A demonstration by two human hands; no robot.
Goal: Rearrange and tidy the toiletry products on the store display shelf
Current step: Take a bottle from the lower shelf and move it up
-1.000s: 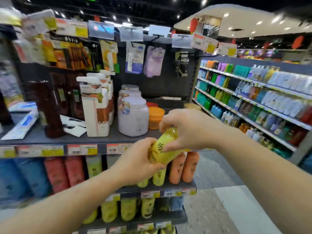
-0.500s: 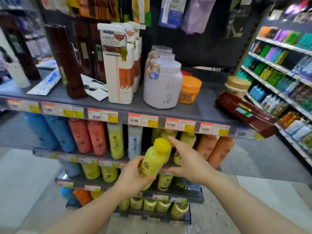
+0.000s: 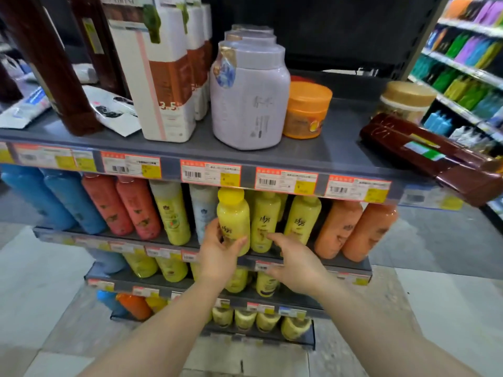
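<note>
Upright now, yellow bottle (image 3: pixel 233 219) in left hand (image 3: pixel 217 253).

A shop aisle is showing: grey metal display shelf (image 3: pixel 245 156) carrying orange-and-white barcoded price labels (image 3: pixel 210 174) and rows of coloured plastic toiletry bottles (image 3: pixel 141 210).

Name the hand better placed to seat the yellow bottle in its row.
Left. The left hand already holds the yellow bottle at the shelf edge; the right hand hovers beside it, open.
</note>
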